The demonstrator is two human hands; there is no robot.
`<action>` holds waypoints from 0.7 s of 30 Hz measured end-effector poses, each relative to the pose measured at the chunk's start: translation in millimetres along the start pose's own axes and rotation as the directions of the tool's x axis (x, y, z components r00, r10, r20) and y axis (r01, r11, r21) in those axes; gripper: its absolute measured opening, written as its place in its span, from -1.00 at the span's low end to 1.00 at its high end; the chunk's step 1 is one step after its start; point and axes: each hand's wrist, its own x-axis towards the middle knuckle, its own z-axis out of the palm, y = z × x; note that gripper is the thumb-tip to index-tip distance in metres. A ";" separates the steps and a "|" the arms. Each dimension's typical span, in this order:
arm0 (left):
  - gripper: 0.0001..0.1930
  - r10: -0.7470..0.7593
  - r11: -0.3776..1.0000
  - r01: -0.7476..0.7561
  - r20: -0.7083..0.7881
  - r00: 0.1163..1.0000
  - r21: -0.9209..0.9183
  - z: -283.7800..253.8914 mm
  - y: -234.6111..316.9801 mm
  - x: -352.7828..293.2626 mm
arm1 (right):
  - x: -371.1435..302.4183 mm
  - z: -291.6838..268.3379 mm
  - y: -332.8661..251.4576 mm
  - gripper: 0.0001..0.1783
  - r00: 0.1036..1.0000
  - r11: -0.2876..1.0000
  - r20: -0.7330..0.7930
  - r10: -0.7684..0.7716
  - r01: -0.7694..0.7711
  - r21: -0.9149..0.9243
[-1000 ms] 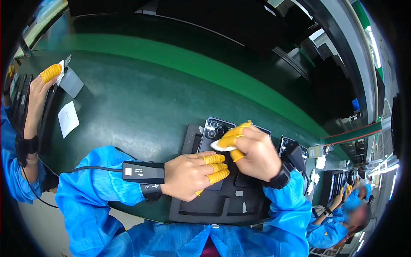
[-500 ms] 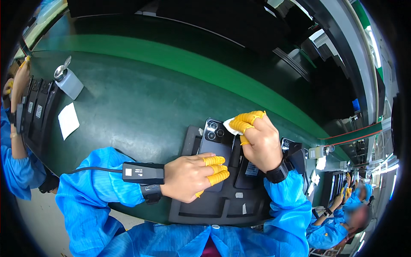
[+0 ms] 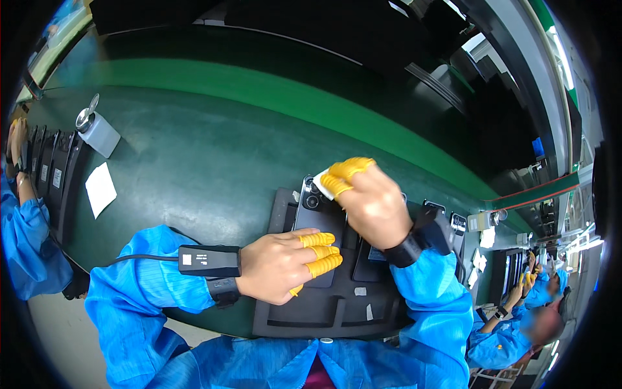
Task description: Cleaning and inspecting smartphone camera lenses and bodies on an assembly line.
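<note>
A dark smartphone lies back up in a black tray in front of me, its camera lenses at the far end. My left hand, yellow cots on several fingers, rests on the phone's lower back with the fingers stretched out. Between the yellow-cotted fingers of my right hand is a folded white wipe, pressed at the phone's camera corner. That hand hides part of the phone's right edge. Beside this phone, a second dark phone sits in the tray, partly covered by my right wrist.
At the left stand a white dispenser bottle with its lid up, a white sheet and a rack of black devices near a co-worker's arm. On the right are more phones, another bottle and co-workers in blue.
My right hand has moved left with the wipe, now covering more of the camera area. My left hand stays on the phone. The whole view has shifted slightly.
</note>
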 end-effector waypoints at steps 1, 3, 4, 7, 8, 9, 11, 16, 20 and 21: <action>-0.35 -0.001 1.000 0.001 -0.007 1.000 0.011 -0.2 0.2 -1.2 | -4.5 0.7 -3.8 -0.86 0.999 0.999 0.047 -0.011 0.013 -0.043; -0.34 0.002 1.000 -0.001 -0.012 1.000 0.021 -0.5 -0.2 -1.8 | -10.2 -4.7 -6.8 -0.87 0.995 0.996 0.093 -0.017 0.025 -0.088; -0.35 -0.012 1.000 0.013 -0.019 1.000 0.021 -0.2 0.1 -3.9 | -12.5 -12.8 -3.7 -0.88 0.985 0.995 0.170 -0.045 0.059 -0.081; -0.35 -0.023 1.000 0.023 -0.014 1.000 0.020 -1.9 1.6 -3.4 | -25.7 -34.9 4.9 -0.93 0.969 0.992 0.248 0.009 0.023 -0.124; -0.35 -0.029 0.999 0.029 0.001 1.000 0.024 -2.5 2.4 -2.1 | -28.9 -40.3 5.9 -0.93 0.971 0.988 0.232 0.059 -0.023 -0.152; -0.35 -0.025 0.999 0.025 -0.003 1.000 0.023 -1.8 2.7 -1.1 | -29.6 -42.6 6.8 -0.90 0.978 0.987 0.183 0.098 -0.072 -0.143; -0.35 -0.036 0.999 0.037 -0.010 0.999 0.011 -1.6 2.8 -2.3 | -22.9 -41.1 2.7 -0.89 0.986 0.990 0.130 0.108 -0.094 -0.110; -0.36 -0.013 1.000 0.013 -0.032 0.999 0.000 1.1 -0.4 -1.5 | -9.1 -17.4 -1.1 -0.84 0.991 0.991 0.018 0.132 -0.132 0.004; -0.37 -0.022 1.000 0.022 -0.022 1.000 -0.006 0.4 0.0 -1.1 | -13.6 5.3 1.6 -0.87 0.993 0.993 0.031 0.111 -0.112 0.039; -0.37 -0.018 1.000 0.018 -0.023 1.000 -0.008 0.6 -0.3 0.0 | -19.0 3.6 -2.3 -0.88 0.983 0.986 0.078 0.163 -0.166 0.028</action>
